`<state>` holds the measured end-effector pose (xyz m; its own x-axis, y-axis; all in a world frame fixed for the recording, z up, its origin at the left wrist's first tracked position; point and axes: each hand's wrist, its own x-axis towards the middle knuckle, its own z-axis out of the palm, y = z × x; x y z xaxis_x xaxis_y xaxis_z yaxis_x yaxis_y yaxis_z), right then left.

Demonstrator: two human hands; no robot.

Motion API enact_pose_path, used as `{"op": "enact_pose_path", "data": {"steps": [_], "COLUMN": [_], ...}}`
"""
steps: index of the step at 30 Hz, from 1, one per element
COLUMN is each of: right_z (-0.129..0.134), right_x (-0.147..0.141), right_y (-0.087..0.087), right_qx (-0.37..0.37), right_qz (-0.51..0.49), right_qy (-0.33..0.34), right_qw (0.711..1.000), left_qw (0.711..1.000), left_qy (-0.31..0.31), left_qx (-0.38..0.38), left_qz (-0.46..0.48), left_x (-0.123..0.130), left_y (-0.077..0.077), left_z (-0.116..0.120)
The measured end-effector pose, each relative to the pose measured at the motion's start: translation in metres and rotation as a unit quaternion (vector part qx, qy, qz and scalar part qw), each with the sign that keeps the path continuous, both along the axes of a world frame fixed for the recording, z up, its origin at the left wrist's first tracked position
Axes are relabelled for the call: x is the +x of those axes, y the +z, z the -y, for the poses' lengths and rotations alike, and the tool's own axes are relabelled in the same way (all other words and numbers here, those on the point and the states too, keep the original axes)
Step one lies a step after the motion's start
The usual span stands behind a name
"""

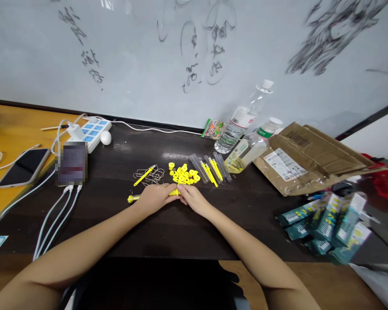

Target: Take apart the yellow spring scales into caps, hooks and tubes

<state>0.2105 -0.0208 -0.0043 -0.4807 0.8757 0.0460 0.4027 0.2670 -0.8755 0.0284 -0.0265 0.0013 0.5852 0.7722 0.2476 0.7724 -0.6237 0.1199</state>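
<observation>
A slim clear tube with yellow ends [131, 199] lies across my left hand [154, 199], whose fingers are wrapped round it near the front middle of the dark table. My right hand [193, 199] pinches the tube's right yellow end, its fingertips meeting those of my left. Just beyond the hands is a pile of small yellow caps [184, 174]. To its left, a yellow stick [145, 175] rests on a tangle of thin wire hooks [158, 175]. On the right lie several clear tubes [198, 168] and yellow sticks [216, 168] side by side.
Two bottles [236, 129] [252, 148] stand at the back right, near a brown cardboard parcel [304, 159]. Green boxes [326, 219] are piled at the right. At left are a power strip [95, 133], a phone [24, 167] and white cables [56, 219]. A whiteboard [132, 77] rises behind.
</observation>
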Motion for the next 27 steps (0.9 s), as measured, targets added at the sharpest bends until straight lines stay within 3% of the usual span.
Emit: {"op": "enact_pose_path", "data": {"steps": [7, 11, 13, 16, 19, 20, 22, 25, 27], "right_z": [-0.002, 0.000, 0.003, 0.008, 0.010, 0.009, 0.007, 0.002, 0.001], "right_x": [0.002, 0.004, 0.004, 0.003, 0.002, 0.002, 0.003, 0.004, 0.004], "right_y": [-0.001, 0.000, 0.001, 0.002, 0.003, 0.003, 0.003, 0.002, 0.002], "right_qx": [0.081, 0.102, 0.108, 0.114, 0.117, 0.119, 0.122, 0.112, 0.101], "right_qz": [0.035, 0.056, 0.054, 0.047, 0.049, 0.053, 0.068, 0.101, 0.132], "right_qy": [0.023, 0.042, 0.058, 0.090, 0.101, 0.090, 0.053, -0.002, -0.022], "right_qw": [0.996, 0.992, 0.991, 0.988, 0.987, 0.987, 0.989, 0.988, 0.986], "left_qw": [0.997, 0.981, 0.951, 0.873, 0.821, 0.824, 0.865, 0.957, 0.987], "left_qy": [-0.018, -0.052, -0.088, -0.122, -0.124, -0.124, -0.120, -0.071, -0.029], "left_qx": [-0.075, -0.178, -0.278, -0.452, -0.536, -0.529, -0.458, -0.259, -0.157], "left_qz": [-0.006, 0.058, 0.102, 0.140, 0.151, 0.158, 0.167, 0.106, 0.033], "left_x": [-0.003, -0.010, -0.015, -0.021, -0.023, -0.022, -0.019, -0.012, -0.006], "left_y": [0.013, 0.022, 0.028, 0.035, 0.037, 0.036, 0.030, 0.018, 0.010], "left_z": [-0.003, -0.006, -0.008, -0.010, -0.012, -0.012, -0.013, -0.011, -0.007]}}
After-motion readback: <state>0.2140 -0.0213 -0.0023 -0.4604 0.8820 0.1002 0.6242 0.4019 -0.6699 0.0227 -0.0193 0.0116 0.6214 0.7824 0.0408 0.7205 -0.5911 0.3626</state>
